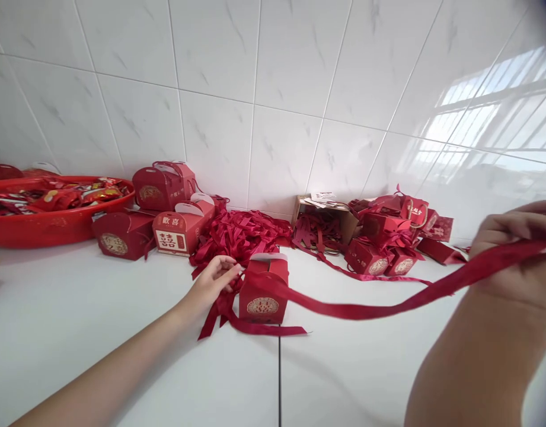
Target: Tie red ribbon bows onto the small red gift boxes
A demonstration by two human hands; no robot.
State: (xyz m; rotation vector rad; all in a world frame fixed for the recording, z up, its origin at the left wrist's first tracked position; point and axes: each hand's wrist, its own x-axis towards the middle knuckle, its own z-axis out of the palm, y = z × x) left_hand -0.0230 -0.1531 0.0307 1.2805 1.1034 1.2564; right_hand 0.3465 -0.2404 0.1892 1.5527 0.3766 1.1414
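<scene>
A red box (264, 305) stands upright on the counter (344, 379), forward of the back edge that meets the tiled wall (210, 130), its left side at the joint between two slabs or just over it. It is the work in hand: a dark red ribbon (357, 310) runs from its upper left, across its front, and sags in a long curve toward the counter's right side.

The left hand (217, 276) is at the box's upper left edge, thumb and forefinger close together where the ribbon starts; whether they grip ribbon, card or both, I cannot tell. The right hand (495, 237), well apart and raised, holds the ribbon, fingers curled around it.

The step looks like drawing a length of ribbon out and setting it to the box. The next move, as I judge it, calls for the left fingers to steady the box and for the right hand to take up the slack gently, since a hard pull could tip so light a carton.

Another ribbon tail (273, 329) lies on the counter before the box; whether it is part of the same strip is unclear. Just behind, toward the back edge, sits a ribbon heap (241, 234) that could snag, with more boxes (184, 231) left of it.
</scene>
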